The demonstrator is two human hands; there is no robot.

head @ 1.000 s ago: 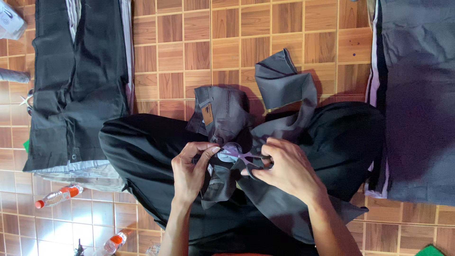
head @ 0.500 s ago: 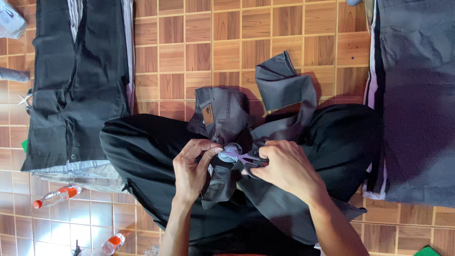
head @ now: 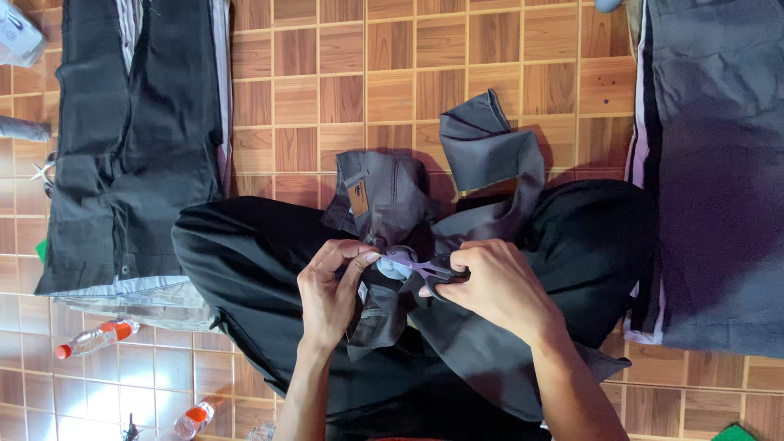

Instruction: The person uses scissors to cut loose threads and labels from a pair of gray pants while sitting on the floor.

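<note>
At the middle of the black cloth (head: 269,269), a grey garment (head: 392,212) is being trimmed: the left hand (head: 331,294) pinches its seam taut while the right hand (head: 498,286) grips small purple snips (head: 416,265) closed on it. Judging by this, the next cut needs steady tension. Beyond lie folded dark trousers (head: 131,139).

Two bare hands working over dark grey garment (head: 384,204) lying on black cloth (head: 245,261), spread on wood-tile floor (head: 327,82). Left hand (head: 331,294) pinching fabric fold. Right hand (head: 498,286) gripping small purple-handled snips (head: 416,265), blades pointing at fold. Folded black trousers (head: 131,139) lying at left, grey trousers (head: 719,163) at right. Two orange-capped bottles (head: 94,339) lying at lower left.
</note>
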